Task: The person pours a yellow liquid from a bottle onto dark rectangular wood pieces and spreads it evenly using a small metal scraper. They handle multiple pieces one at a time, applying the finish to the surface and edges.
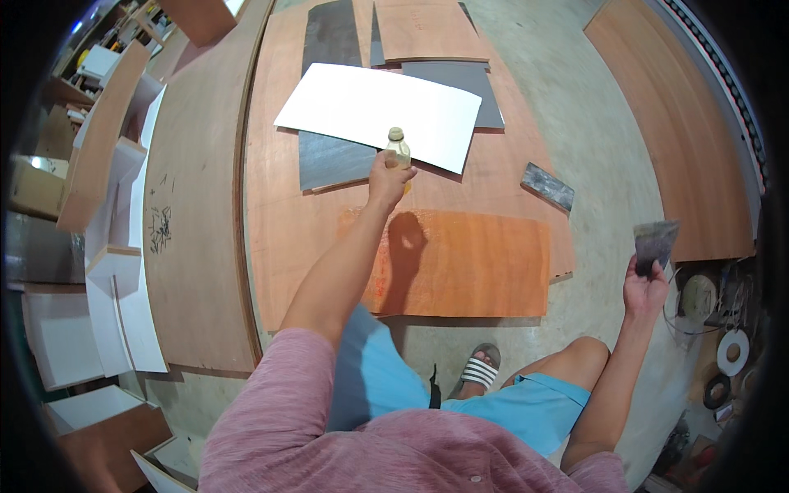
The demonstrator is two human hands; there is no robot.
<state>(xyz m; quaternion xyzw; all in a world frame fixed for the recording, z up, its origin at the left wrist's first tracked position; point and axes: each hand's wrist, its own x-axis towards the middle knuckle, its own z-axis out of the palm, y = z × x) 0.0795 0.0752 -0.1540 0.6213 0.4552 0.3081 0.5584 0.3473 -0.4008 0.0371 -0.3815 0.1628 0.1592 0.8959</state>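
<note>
My left hand (385,181) is wrapped round a small see-through bottle (398,146) with a pale cap and yellowish contents. It holds the bottle above the far edge of an orange-brown wood board (481,263), where the hand's shadow falls. Part of that board looks wet and shiny, mostly along its far and left edges. Off to the right, my right hand (645,292) pinches a thin, flat, dark grey piece (656,245) between thumb and fingers, raised well away from the board. Whether this piece is a spreader or a sheet offcut, I cannot tell.
Under the board lies a large plywood sheet (283,246). Past the bottle are a white panel (378,111) and several grey and wood offcuts (431,29). A dark block (548,187) sits at the right. Long panels (201,205) line the left; rolls of tape (733,351) are at far right.
</note>
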